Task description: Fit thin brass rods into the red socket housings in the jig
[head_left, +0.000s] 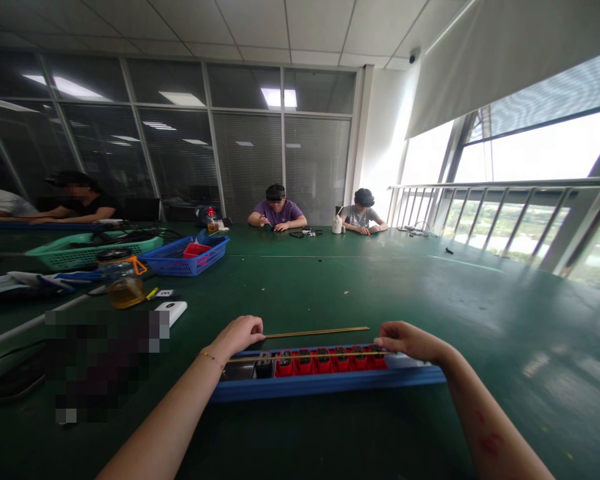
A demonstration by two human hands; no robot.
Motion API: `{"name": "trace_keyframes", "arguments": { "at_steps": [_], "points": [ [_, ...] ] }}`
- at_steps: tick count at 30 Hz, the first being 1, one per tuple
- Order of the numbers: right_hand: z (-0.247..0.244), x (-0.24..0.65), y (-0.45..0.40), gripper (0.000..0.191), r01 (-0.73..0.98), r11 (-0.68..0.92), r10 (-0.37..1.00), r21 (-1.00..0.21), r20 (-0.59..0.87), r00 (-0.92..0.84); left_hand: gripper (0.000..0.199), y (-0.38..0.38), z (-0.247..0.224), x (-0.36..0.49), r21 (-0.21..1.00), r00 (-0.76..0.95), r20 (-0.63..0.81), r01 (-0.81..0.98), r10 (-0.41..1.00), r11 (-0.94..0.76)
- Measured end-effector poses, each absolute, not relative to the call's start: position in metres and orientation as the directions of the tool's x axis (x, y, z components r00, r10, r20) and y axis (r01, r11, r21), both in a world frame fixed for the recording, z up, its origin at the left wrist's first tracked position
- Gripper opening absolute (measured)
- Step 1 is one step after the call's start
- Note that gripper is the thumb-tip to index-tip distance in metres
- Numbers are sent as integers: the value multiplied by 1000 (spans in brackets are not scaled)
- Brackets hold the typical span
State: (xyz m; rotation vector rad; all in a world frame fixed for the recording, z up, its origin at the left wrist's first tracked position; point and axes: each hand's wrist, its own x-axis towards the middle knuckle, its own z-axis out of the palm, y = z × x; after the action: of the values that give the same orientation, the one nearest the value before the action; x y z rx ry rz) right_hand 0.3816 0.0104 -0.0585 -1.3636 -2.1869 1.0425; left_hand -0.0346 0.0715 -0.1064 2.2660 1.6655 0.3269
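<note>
A long blue tray [330, 385] lies crosswise in front of me. Inside it is a row of red holders [304, 363] with dark tops, and a black part [264, 365] stands at their left. One thin golden stick [310, 357] stretches lengthwise over the row. Beyond the tray's far edge is another thin golden stick [320, 331]. My left hand [241, 333] is closed, its fingertips pinched at that far stick's left end. My right hand [405, 339] is closed above the tray's right part; whatever its fingertips hold is too small to make out.
To the left are a jar of amber liquid [125, 283], a white power bank-like object [173, 312], a blue basket [180, 263] and a green basket [55, 253]. Several people sit around the table, two of them across from me. A railing [505, 190] runs along the windows.
</note>
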Motion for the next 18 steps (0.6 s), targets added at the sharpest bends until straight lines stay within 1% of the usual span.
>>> {"name": "trace_keyframes", "arguments": {
  "at_steps": [2, 4, 7, 10, 12, 14, 16, 18],
  "points": [
    [-57, 381, 8, 34, 628, 247, 853, -738, -141, -502, 22, 71, -107, -35, 379, 299, 0, 883, 954, -277],
    [-57, 380, 7, 34, 625, 241, 837, -742, -168, -522, 22, 72, -107, -35, 380, 299, -2, 883, 954, -276],
    [-54, 378, 6, 34, 603, 282, 843, -746, -107, -527, 22, 73, -108, -35, 378, 298, -2, 884, 955, -275],
    [-50, 379, 7, 36, 540, 320, 872, -779, 19, -490, 21, 74, -109, -35, 376, 298, 2, 884, 954, -277],
    [-49, 383, 10, 37, 485, 323, 916, -812, 140, -376, 21, 74, -109, -35, 375, 299, 4, 884, 954, -279],
    [-52, 391, 14, 38, 420, 304, 950, -855, 238, -203, 21, 74, -109, -35, 377, 300, 6, 883, 954, -280],
    [-55, 402, 18, 39, 343, 276, 960, -898, 273, -58, 21, 74, -108, -35, 379, 301, 8, 881, 954, -281],
    [-58, 412, 20, 40, 280, 261, 961, -924, 276, 13, 21, 73, -108, -35, 383, 301, 9, 880, 954, -281]
  ]
}}
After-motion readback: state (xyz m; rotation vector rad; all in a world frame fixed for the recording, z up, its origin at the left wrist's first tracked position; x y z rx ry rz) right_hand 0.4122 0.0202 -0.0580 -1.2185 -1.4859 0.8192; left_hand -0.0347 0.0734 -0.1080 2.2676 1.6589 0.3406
